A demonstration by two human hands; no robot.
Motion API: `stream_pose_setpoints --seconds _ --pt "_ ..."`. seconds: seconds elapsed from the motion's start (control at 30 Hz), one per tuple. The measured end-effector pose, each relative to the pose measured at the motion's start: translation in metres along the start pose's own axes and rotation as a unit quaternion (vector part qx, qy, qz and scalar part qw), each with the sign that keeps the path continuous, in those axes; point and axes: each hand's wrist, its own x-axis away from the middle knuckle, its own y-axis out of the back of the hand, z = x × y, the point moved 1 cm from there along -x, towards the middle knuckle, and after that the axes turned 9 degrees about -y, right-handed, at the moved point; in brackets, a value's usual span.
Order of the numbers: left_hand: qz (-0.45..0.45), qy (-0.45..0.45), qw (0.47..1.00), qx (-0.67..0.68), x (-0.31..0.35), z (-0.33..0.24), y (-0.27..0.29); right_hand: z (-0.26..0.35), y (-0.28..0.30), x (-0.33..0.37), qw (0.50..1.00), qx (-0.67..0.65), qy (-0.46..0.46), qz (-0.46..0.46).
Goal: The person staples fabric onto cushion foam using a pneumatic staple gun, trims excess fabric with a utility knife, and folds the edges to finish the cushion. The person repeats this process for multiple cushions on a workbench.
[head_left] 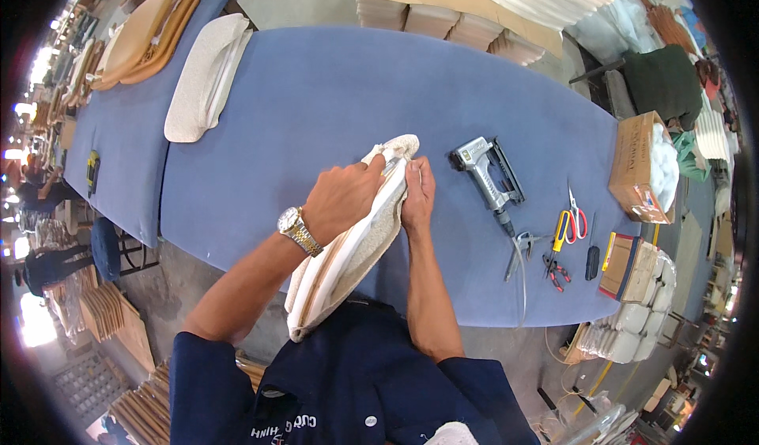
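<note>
An upholstered pad [341,249], with cream fabric, white padding and a thin brown edge strip, stands on its side, slanting from my body to the middle of the blue table. My left hand [341,201], with a watch on the wrist, is closed at the pad's far end, its fingers pressed into the fabric edge. Against the other side, my right hand [418,196] grips the pad, thumb near the rim. The fingertips of both hands are partly hidden. Right of them lies a silver staple gun [489,174] joined to an air hose [522,271].
At the table's [316,89] right are scissors [575,214], a yellow-handled tool [561,230], red-handled pliers [556,271] and a cardboard box [639,168]. Finished-looking cream pads [204,81] lie at the far left. A yellow cutter [93,170] rests on the left table.
</note>
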Motion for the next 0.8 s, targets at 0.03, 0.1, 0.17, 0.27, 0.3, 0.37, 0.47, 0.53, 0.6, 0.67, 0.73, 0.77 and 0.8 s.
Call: stream_pose_setpoints --seconds 0.03,0.1,0.17,0.27,0.3,0.37,0.47,0.53,0.6,0.67,0.73,0.77,0.8 --pt "-0.034 -0.002 0.999 0.005 0.005 0.004 -0.006 0.002 -0.001 0.000 1.000 -0.002 -0.007 0.001" --pt "-0.089 0.010 0.995 0.033 0.013 0.011 -0.013 0.007 0.000 0.001 0.999 0.032 -0.001 -0.010" --pt "-0.135 0.041 0.986 0.084 0.019 0.015 -0.016 0.021 -0.001 0.001 0.993 0.108 0.025 -0.031" --pt "-0.174 0.110 0.959 0.195 0.025 0.021 -0.016 0.060 -0.013 0.009 0.942 0.324 0.013 -0.083" --pt "-0.180 0.109 0.961 0.182 0.026 0.023 -0.018 0.065 -0.016 0.007 0.928 0.362 0.008 -0.083" --pt "-0.192 0.102 0.962 0.162 0.024 0.023 -0.024 0.071 -0.014 0.004 0.908 0.414 0.005 -0.068" --pt "-0.213 0.079 0.965 0.131 0.021 0.016 -0.028 0.068 -0.011 0.003 0.885 0.460 0.045 -0.050" --pt "-0.205 0.079 0.969 0.110 0.021 0.012 -0.027 0.060 -0.006 0.002 0.887 0.453 0.077 -0.045" --pt "-0.192 0.087 0.973 0.097 0.021 0.011 -0.028 0.051 0.001 0.001 0.902 0.419 0.098 -0.047" --pt "-0.172 0.104 0.975 0.090 0.021 0.013 -0.028 0.044 0.010 0.000 0.929 0.363 0.060 -0.031" --pt "-0.181 0.099 0.974 0.095 0.021 0.016 -0.030 0.037 0.015 -0.001 0.955 0.294 0.035 -0.014" --pt "-0.186 0.097 0.973 0.098 0.022 0.017 -0.032 0.034 0.016 -0.001 0.967 0.252 0.029 -0.006" --pt "-0.192 0.090 0.972 0.099 0.022 0.019 -0.034 0.030 0.017 -0.002 0.978 0.210 0.022 0.003"
